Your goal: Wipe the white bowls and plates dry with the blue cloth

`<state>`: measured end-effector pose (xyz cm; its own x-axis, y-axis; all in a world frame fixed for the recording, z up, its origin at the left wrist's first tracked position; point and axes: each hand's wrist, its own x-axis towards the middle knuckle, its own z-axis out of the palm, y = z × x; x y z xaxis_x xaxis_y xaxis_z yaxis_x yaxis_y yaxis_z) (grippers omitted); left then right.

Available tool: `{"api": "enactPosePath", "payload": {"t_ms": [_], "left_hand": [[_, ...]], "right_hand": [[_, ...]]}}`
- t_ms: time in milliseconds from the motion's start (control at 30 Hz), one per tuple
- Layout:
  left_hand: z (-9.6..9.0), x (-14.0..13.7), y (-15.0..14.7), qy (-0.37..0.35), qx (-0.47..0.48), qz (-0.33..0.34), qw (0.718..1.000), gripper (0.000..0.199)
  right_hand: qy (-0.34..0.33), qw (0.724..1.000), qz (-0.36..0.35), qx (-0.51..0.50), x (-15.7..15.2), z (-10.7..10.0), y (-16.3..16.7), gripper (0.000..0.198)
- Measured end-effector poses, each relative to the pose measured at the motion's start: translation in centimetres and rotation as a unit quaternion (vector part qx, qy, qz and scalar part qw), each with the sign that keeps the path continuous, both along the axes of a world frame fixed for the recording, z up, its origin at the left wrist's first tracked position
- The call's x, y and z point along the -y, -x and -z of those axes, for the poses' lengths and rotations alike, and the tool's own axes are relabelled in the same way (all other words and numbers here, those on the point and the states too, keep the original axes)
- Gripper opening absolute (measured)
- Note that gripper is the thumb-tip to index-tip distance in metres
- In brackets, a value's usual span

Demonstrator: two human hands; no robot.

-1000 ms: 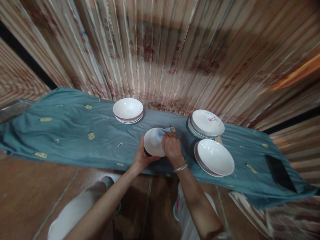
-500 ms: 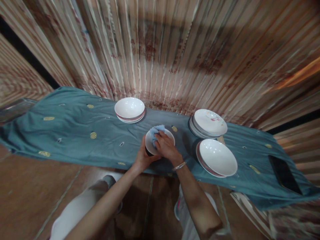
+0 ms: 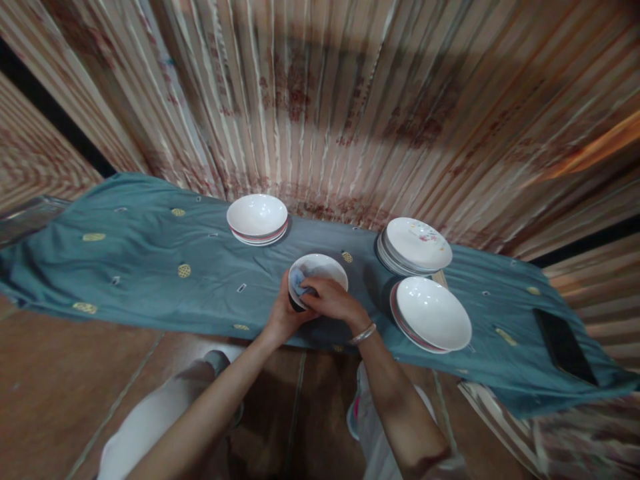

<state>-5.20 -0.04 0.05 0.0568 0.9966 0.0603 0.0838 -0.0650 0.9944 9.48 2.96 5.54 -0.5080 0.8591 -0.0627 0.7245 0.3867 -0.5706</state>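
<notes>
A white bowl [image 3: 327, 265] with a dark outer side is held just above the front of the cloth-covered table. My left hand [image 3: 285, 313] grips it from the left and below, fingers wrapped around its outside. Inside the bowl, my right hand [image 3: 330, 298] presses a light blue cloth [image 3: 298, 280] against the left part of the inner wall. The fingers of my right hand are partly hidden by the hand itself. A bracelet circles my right wrist.
A bowl stack [image 3: 257, 217] stands at the back, left of centre. To the right are a stack of plates [image 3: 419, 243] with a floral top one and another bowl stack [image 3: 434, 313]. A black phone [image 3: 565, 347] lies at the right end of the green tablecloth [image 3: 150, 267]. Behind hangs a striped curtain [image 3: 320, 100].
My right hand has moved the blue cloth from the far rim down to the left inner side of the bowl. My left hand keeps its hold on the bowl.
</notes>
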Motion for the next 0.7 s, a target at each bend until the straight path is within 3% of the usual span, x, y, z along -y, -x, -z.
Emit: {"api": "enactPosePath", "payload": {"t_ms": [433, 600, 700], "left_hand": [[0.1, 0.0, 0.0, 0.011, 0.015, -0.011, 1.0, 0.113], [0.7, -0.1, 0.2, 0.011, -0.039, -0.033, 0.999, 0.129], [1.0, -0.1, 0.5, -0.057, -0.107, -0.035, 0.992, 0.128]], "right_hand": [[0.111, 0.985, -0.007, -0.134, 0.3, -1.2, -2.9, 0.02], [0.158, 0.939, 0.081, -0.295, 1.2, -1.0, -5.2, 0.018], [0.159, 0.889, 0.172, -0.394, 2.1, -0.7, -6.0, 0.021]]}}
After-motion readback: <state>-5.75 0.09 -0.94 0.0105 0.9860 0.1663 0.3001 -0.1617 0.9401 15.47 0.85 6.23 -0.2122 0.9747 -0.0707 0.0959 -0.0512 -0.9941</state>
